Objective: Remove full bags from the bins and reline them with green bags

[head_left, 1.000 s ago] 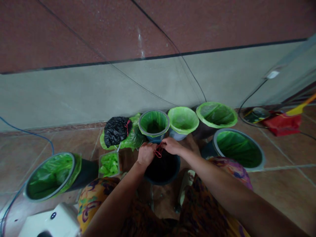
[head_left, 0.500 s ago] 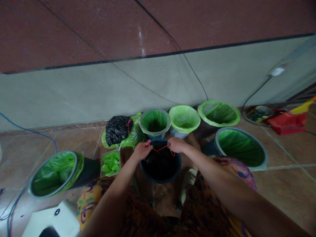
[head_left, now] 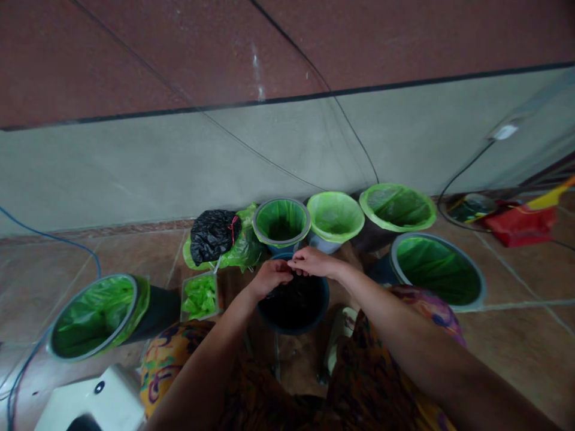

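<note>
Between my feet stands a dark blue bin (head_left: 324,305) with a black bag (head_left: 287,305) inside it. Over its far rim my two hands have come together, nearly touching. My left hand (head_left: 272,276) is closed, thumb and fingers pinched. My right hand (head_left: 312,262) is closed the same way, its fingertips against those of the left. The red drawstring they held half a second ago is now hidden by the fingers. Just behind the hands is a grey-rimmed bin (head_left: 282,239) lined in green.
A tied black bag (head_left: 214,234) lies on green plastic bags (head_left: 246,248). Green-lined bins (head_left: 336,221) line the wall; others tilt at left (head_left: 132,317) and right (head_left: 476,281). A clear box (head_left: 183,314) holds green bags. A red dustpan (head_left: 521,224) is at far right, a white box (head_left: 108,398) lower left.
My hands were apart with the red drawstring stretched between them. They have moved inward until the fingertips meet, and the drawstring no longer shows.
</note>
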Available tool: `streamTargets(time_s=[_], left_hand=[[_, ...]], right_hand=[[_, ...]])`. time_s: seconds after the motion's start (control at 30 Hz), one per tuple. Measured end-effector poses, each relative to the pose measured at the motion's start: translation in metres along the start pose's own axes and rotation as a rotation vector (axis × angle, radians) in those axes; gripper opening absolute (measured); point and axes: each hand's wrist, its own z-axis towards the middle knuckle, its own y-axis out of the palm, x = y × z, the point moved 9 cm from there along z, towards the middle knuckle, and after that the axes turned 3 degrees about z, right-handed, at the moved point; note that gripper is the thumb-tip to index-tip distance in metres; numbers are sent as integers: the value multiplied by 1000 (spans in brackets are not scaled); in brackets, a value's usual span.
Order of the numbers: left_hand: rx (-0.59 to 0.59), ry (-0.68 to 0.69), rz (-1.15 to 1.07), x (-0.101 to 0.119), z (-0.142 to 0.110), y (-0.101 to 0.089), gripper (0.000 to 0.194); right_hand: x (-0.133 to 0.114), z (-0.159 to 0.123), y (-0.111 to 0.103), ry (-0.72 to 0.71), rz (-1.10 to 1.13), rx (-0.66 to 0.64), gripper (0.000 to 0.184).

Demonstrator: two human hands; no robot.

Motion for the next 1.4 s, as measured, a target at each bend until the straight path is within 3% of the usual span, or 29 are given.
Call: streamTargets(time_s=[0.13,0.2,0.27,0.47,0.57,0.67,0.93,1.03,1.17,1.27,1.4], left_hand=[[34,68,93,5,1,0,21],[71,74,123,6,2,-2,21],[89,77,155,7,2,-4,20],[118,90,178,4,7,-8,14],[170,60,173,-1,8,-13,15],[192,27,161,-4,8,-14,16],[175,-190,0,-25,4,-5,11],[204,-201,-156,-27,0,-8,3],[197,-165,-252,-29,-3,-12,12],[212,-119,-152,-28,-1,-15,12],[273,-31,107,-17,1,-17,15]], right_hand=[[-1,3,-8,-8,217,129,36],[4,3,-15,43,315,232,34],[9,2,-13,99,320,250,30],[15,3,24,117,46,-46,33],[13,5,18,52,-169,5,21],[7,6,5,13,-349,83,23],[5,4,-18,94,-473,234,23],[4,2,-14,57,-419,149,23],[11,-4,8,108,-301,-102,18],[16,-8,17,163,-330,-174,16],[19,-6,12,204,-446,-119,18]])
